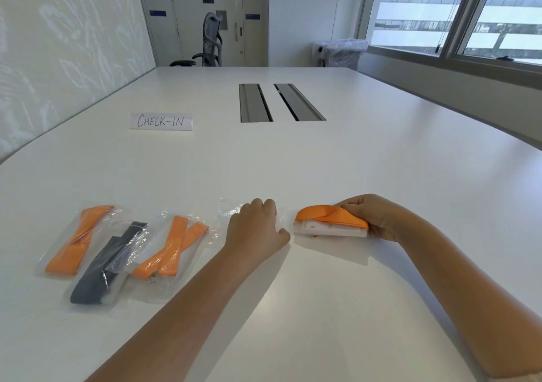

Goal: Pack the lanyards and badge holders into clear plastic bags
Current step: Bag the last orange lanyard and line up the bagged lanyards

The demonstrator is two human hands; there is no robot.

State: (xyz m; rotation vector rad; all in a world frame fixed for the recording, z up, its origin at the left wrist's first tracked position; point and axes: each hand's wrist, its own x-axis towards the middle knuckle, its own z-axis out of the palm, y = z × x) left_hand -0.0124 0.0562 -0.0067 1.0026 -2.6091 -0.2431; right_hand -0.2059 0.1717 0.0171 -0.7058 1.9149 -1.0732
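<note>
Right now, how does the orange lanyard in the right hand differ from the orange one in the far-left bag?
The lanyard in the right hand is unbagged, folded over a badge holder and gripped; the far-left bagged lanyard lies flat, untouched, inside clear plastic. The held one is bunched and arched; the bagged one is stretched long. Both are orange.

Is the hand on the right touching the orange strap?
Touching. The head view shows the right hand with its fingers curled over the folded orange lanyard, holding it against the badge holder.
</note>
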